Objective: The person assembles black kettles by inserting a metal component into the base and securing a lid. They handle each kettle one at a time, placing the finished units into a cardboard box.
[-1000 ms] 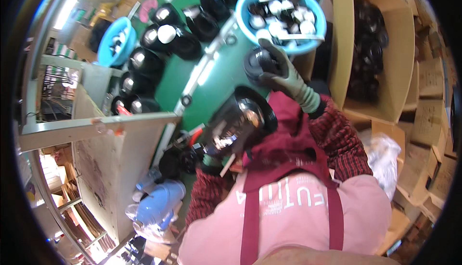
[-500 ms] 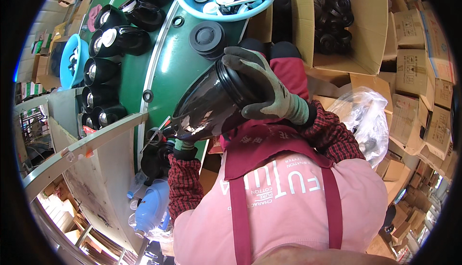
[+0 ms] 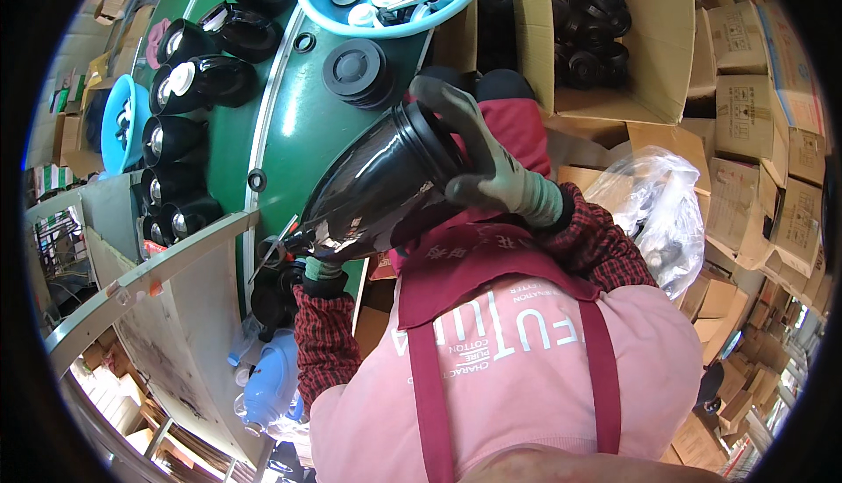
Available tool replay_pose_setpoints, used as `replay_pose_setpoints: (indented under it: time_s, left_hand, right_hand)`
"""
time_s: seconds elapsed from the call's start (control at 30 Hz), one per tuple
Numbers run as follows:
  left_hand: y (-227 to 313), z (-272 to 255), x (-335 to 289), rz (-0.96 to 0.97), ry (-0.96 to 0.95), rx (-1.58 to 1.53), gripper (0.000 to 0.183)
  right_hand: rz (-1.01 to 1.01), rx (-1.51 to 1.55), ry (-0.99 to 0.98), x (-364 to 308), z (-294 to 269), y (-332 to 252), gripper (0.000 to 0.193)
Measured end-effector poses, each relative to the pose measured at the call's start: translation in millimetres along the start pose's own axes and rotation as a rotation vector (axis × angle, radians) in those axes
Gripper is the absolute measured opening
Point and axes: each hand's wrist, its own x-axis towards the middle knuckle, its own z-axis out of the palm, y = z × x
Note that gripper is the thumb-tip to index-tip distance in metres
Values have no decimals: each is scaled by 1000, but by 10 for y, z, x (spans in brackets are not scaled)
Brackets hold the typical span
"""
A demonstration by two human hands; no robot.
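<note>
A glossy black thermos flask [image 3: 364, 189] lies tilted across my front, its wide ringed end up to the right and its narrower end low on the left. My right hand [image 3: 478, 145], in a grey and green glove, grips round the wide end, thumb and fingers on opposite sides of the rim. At the narrow end, my left hand [image 3: 323, 268] holds the flask from beneath; only its glove cuff and edge show, the fingers being hidden. Beyond the flask, a stack of dark round lids [image 3: 355, 69] rests on the green table [image 3: 294, 119].
Several black flasks [image 3: 180, 137] line the table's left side. A blue basin [image 3: 386, 31] of white and black lids stands at the back, near an open carton [image 3: 645, 102] of black parts. A metal rail [image 3: 158, 277] runs at left; a clear plastic bag [image 3: 662, 220] lies right.
The fingers of my right hand have straightened and shifted slightly at the flask's wide end. The whole view has swung a little, so most things sit further left.
</note>
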Motion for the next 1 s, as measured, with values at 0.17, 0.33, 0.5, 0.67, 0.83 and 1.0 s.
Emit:
replay_pose_setpoints:
  time_s: [0.17,0.33,0.5,0.67,0.83,1.0]
  left_hand:
    - [20,98,42,36,33,56,60]
    - [19,70,-168,-33,107,49,57]
    - [-530,238,-501,-72,340,33,56]
    - [197,-188,-37,-192,500,-116,58]
    - [-1003,136,-435,-262,531,-584,67]
    - [675,-299,145,51,340,564,69]
  right_hand:
    - [277,274,80,-70,73,-38,89]
    - [-94,-201,-80,-63,-33,-200,94]
    - [-77,22,-83,-146,-87,19,96]
    - [273,270,-66,-426,-319,463,71]
    - [-59,-172,23,-166,-219,366,70]
    - [867,839,115,-261,-345,309,60]
